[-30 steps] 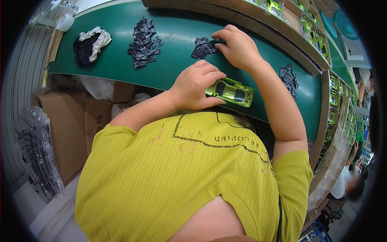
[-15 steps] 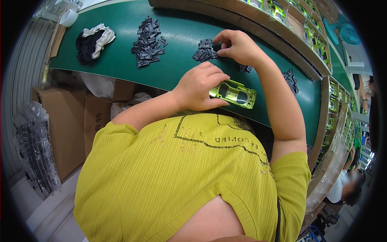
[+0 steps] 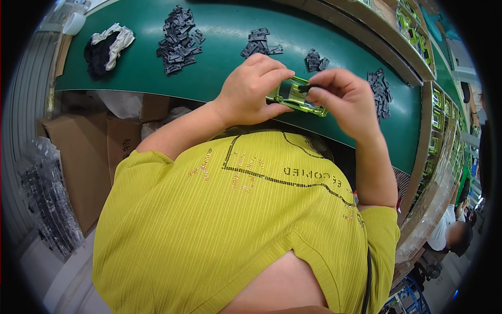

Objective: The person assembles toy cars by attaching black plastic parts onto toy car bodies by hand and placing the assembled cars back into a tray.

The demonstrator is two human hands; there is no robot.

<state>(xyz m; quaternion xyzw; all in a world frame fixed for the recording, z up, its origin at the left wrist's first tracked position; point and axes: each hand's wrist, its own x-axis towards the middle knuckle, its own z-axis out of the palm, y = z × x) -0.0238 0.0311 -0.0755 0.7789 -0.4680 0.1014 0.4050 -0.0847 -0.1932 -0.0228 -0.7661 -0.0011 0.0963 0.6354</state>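
Note:
My left hand (image 3: 257, 88) grips a shiny lime-green toy car body (image 3: 285, 97) by its left end, thumb below and fingers above. The car body is held over the near edge of the green table, and its hollow inner side seems to face up. My right hand (image 3: 342, 99) pinches a small black plastic part (image 3: 309, 88) between thumb and fingers, right over the car body's right half. Fingers partly hide the part, and I cannot tell whether it touches the car body. Beyond my hands lie a loose heap of dark grey plastic parts (image 3: 258, 42) and a smaller heap (image 3: 316, 60).
More dark parts lie in a big heap (image 3: 179, 44) at the left and another heap (image 3: 380, 93) at the right. Black and white cloths (image 3: 119, 46) rest at the far left. Cardboard trays of green car bodies (image 3: 408, 31) line the back and right. A cardboard box (image 3: 76, 157) stands below the table.
My right hand has come back from the middle heap to the car body with a black part in its fingers. The car body has been turned over, it seems, and the view has shifted slightly.

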